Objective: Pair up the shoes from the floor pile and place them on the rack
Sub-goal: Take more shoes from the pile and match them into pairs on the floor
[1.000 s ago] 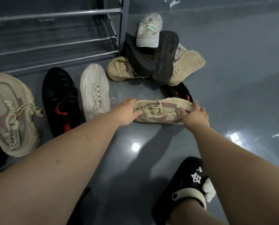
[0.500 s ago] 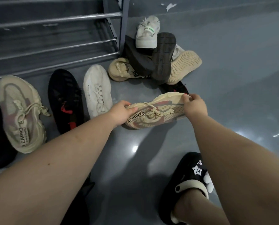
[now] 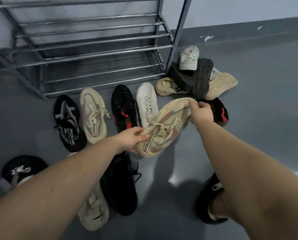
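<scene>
Both hands hold a beige sneaker [image 3: 169, 125] with red patches above the floor. My left hand [image 3: 132, 138] grips its heel end and my right hand [image 3: 202, 112] pinches its toe end. Its twin, another beige sneaker [image 3: 92, 115], lies in a row before the rack beside a black-and-white shoe [image 3: 67, 122], a black-and-red shoe [image 3: 123, 108] and a white shoe [image 3: 147, 103]. The grey metal shoe rack [image 3: 96, 49] stands at the back with bare bars. The floor pile [image 3: 196, 78] sits right of the rack's post.
Under my left arm lie a cream shoe [image 3: 94, 210] and a black shoe [image 3: 122, 184]. A black-and-red shoe [image 3: 221, 111] lies behind my right hand. My feet wear black slippers [image 3: 212, 201] at lower right and lower left. Grey floor stretches to the right.
The beige sneaker has come up off the floor, tilted, and moved left toward the row. The view has swung left and up, showing more of the rack and row.
</scene>
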